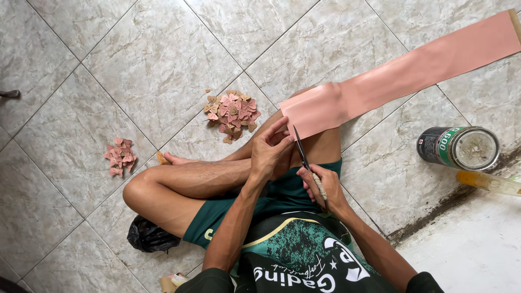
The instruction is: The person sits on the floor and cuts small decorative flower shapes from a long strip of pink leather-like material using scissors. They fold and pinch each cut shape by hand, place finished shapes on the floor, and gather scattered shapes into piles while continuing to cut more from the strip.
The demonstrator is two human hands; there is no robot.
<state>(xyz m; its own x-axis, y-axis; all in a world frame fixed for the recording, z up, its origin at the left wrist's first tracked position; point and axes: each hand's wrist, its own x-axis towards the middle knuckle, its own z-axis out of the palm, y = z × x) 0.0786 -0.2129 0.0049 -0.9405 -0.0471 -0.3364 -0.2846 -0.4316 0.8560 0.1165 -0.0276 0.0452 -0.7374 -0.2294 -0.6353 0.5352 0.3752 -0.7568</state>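
I sit cross-legged on a tiled floor. My left hand point(269, 152) pinches the near end of a long pink strip point(401, 73) that runs up to the right across my knee. My right hand point(323, 187) grips a pair of scissors point(302, 152), blades pointing up at the strip's edge beside my left fingers. A pile of small pink cut-out pieces point(232, 115) lies on the floor just beyond my leg. A smaller pile of similar pieces point(120, 155) lies to the left.
A green and black tin can point(458, 147) lies on its side at the right, with a yellowish bottle point(490, 182) below it. A black plastic bag point(147, 236) sits under my left knee. A raised lighter floor slab point(472, 244) fills the lower right corner.
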